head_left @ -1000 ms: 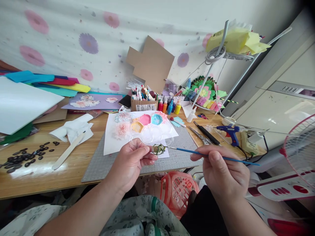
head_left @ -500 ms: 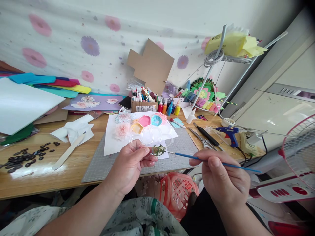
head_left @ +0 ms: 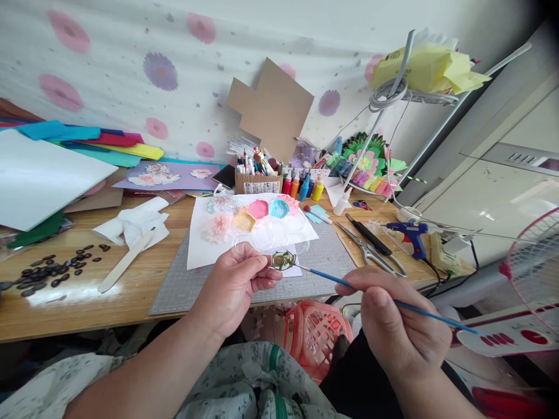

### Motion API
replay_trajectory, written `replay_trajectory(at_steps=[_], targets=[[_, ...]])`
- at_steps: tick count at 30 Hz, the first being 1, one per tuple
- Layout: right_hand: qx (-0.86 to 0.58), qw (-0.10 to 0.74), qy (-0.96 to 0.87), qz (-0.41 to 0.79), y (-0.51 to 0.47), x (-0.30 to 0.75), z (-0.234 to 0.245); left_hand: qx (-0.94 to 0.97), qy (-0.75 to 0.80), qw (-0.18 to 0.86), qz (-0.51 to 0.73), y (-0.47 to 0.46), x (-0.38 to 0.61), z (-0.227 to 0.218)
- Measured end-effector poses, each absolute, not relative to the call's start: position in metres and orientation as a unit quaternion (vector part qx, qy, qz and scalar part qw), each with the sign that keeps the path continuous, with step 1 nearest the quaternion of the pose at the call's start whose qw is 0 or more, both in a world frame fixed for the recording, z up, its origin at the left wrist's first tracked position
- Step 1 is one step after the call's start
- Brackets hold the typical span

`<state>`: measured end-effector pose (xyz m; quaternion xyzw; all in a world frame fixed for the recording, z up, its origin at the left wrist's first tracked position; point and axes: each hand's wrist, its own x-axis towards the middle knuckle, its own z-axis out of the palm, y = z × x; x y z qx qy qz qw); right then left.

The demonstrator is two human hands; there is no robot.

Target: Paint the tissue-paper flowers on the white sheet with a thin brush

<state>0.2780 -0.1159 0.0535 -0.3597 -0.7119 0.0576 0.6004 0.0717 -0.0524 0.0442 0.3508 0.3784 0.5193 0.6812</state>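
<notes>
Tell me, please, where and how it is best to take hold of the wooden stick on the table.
I would pinch the stick by its long edges, just short of the tissue, coming from above and the right: its far end rests on the tissue, so this part may be slightly raised, and the dark pieces lie to its left.

Craft workspace: paint palette point(head_left: 277, 231), scissors point(head_left: 365, 251), glue gun point(head_left: 413, 234)

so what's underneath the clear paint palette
White paper lies under the clear paint palette, showing through its bare wells; the gray cutting mat is beneath the paper. The pink, blue and yellow paint hides what's below it, and the left hand blocks part of the near side.
</notes>
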Motion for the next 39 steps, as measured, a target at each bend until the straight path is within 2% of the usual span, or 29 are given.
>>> replay_trajectory(at_steps=[10,18,39], targets=[[-0.345,0.509,-0.788,0.022,-0.111,0.268,0.065,0.446,0.408,0.581,0.546,-0.059,0.075,0.039],[-0.34,0.476,-0.811,-0.003,-0.109,0.262,0.072,0.479,0.416,0.557,0.536,-0.058,0.076,0.038],[-0.343,0.495,-0.798,-0.013,-0.11,0.262,0.074,0.505,0.417,0.542,0.526,-0.061,0.076,0.037]])
